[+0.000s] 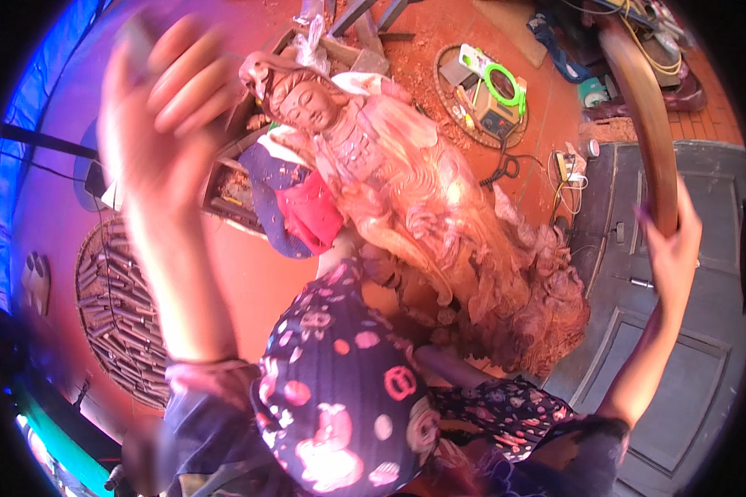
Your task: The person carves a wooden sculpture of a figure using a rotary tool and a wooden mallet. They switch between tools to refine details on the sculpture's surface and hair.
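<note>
My left hand (162, 108) is raised at the upper left, blurred by motion. Its fingers are curled, and a small grey piece (137, 40) shows between thumb and fingers; I cannot make out what it is. My right hand (674, 240) is lifted at the right, gripping the lower end of a long brown wooden strip (651, 124) that points up and away. Between my hands, apart from both, a carved reddish wooden statue (414, 182) of a robed figure lies tilted back. Its head is at the upper left and its intricate base at the lower right.
Padding with red cloth (311, 211) lies beside the statue. A round tray of dark stick-like pieces (120, 315) sits left, near sandals (36, 282). Another tray holds a control box (496, 118) and green ring (506, 87). A power strip (565, 166) and grey panelled board (667, 364) are right.
</note>
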Available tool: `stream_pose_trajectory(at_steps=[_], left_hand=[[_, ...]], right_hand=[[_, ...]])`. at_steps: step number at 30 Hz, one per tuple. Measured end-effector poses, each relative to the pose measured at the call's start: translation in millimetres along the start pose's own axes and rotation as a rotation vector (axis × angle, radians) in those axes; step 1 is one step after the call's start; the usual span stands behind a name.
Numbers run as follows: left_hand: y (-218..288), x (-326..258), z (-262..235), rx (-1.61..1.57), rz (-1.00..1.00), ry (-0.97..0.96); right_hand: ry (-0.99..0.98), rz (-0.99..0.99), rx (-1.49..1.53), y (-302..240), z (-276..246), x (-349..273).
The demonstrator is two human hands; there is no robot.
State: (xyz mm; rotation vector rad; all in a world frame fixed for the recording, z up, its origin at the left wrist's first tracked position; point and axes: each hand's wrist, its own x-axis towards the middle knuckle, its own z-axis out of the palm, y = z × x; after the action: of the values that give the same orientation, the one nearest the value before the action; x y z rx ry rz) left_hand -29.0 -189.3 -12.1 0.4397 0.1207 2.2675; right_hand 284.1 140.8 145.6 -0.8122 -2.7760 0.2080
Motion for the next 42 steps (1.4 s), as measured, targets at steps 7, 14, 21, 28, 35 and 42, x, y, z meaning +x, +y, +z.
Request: stream_pose_trajectory(at_steps=[7, 14, 21, 28, 35, 42], left_hand=[[106.8, -187.4, -68.4, 1.255, 0.014, 1.172], [120.4, -412.1, -151.0, 1.811, -0.566, 1.557], [105.4, -494.0, -189.6, 2.299, -0.706, 1.796], [116.9, -492.1, -192.4, 2.342, -1.059, 1.805], [105.9, -344.7, -138.0, 2.464, -0.42, 1.384], [54.3, -121.1, -29.2, 2.281, -0.065, 0.767]], right_hand=[[0.072, 0.554, -0.161, 133.8, -43.1, -171.0], [0.181, 0.818, 0.146, 237.9, -26.4, -386.9], [-0.186, 1.302, 0.226, 233.8, 168.7, -521.4], [-0.608, 1.207, 0.757, 55.0, 364.3, -444.8], [-0.852, 0.933, 1.055, -63.9, 403.2, -374.7], [-0.789, 1.023, 0.958, 54.2, 358.5, -446.2]])
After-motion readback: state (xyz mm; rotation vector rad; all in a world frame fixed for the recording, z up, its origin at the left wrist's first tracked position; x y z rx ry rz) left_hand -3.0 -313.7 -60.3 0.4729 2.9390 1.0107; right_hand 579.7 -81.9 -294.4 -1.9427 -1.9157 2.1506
